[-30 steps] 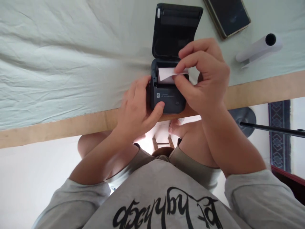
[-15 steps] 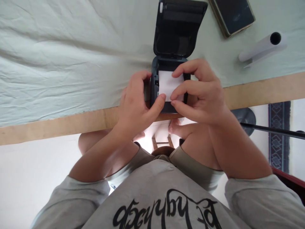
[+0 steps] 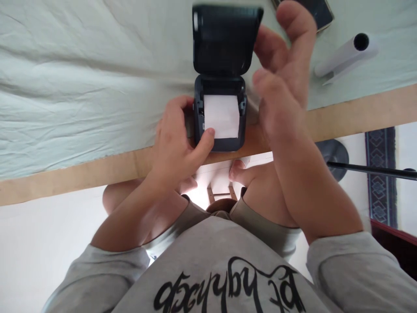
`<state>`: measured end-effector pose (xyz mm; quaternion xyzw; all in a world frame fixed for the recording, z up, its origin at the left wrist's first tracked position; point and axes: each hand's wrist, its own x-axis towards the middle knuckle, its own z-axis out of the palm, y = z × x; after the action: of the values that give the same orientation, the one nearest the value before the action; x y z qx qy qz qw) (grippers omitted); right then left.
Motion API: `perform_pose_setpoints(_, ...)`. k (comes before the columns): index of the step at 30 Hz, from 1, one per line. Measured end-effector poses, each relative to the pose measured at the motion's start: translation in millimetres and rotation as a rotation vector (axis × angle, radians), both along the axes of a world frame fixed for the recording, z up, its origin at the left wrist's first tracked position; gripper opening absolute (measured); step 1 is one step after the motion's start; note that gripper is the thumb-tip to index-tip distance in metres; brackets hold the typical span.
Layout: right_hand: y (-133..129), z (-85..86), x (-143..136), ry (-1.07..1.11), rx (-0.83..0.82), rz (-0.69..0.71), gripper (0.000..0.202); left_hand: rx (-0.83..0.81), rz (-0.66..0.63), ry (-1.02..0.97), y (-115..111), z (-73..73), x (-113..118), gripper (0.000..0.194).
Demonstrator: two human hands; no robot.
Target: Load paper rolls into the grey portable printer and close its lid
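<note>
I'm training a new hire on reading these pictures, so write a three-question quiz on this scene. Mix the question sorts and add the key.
1. True or false: the lid of the dark device is open.
2. Multiple choice: what does the thumb of the left hand overlap?
a) the dark phone
b) the white paper
c) the patterned rug
3. Fill in the blank: as the wearer sees it, the white roll lies to the ____ of the dark device.

Key: 1 true; 2 b; 3 right
</note>
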<state>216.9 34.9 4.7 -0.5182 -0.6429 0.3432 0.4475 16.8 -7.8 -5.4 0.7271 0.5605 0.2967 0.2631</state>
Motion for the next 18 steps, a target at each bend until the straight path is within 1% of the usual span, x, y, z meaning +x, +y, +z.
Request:
perform_pose_setpoints(2, 0.9, -1.0, 1.6, 0.218, 0.124, -0.051, 0.047, 0.006, 0.003, 0.002, 0.2, -0.2, 0.2, 0.043)
perform_pose_setpoints(3, 0.7, -1.6, 2.7, 0.275, 0.156, -0.067, 0.039, 0.01, 0.004, 0.003, 0.3, -0.4, 0.1, 0.043)
perform_pose_setpoints(5, -0.5, -2.7, 4.6, 0.218, 0.152, -0.067, 0.023, 0.014, 0.006, 0.005, 0.2, -0.6, -0.1, 0.042)
perform_pose_setpoints(7, -2.2, -4.2, 5.4, 0.103, 0.138, -0.041, 0.017, 0.012, 0.007, 0.01, -0.2, -0.8, -0.5, 0.042)
perform_pose_setpoints(9, -3.5, -5.7, 5.0, 0.009, 0.1, 0.01, 0.022, 0.008, -0.001, 0.002, -0.5, -1.3, -1.0, 0.043)
perform_pose_setpoints(11, -3.8, -6.8, 3.9, -0.052, 0.045, 0.056, 0.024, 0.025, -0.035, -0.03, -0.8, -2.1, -1.6, 0.047)
perform_pose_setpoints(15, -2.2, -7.0, 4.1, -0.092, -0.019, 0.095, 0.028, 0.089, -0.118, -0.05, -1.6, -2.7, -2.6, 0.048)
perform_pose_setpoints(18, -0.5, -5.0, 6.9, -0.126, -0.059, 0.131, 0.032, 0.075, -0.119, -0.014, -2.7, -1.5, -2.4, 0.047)
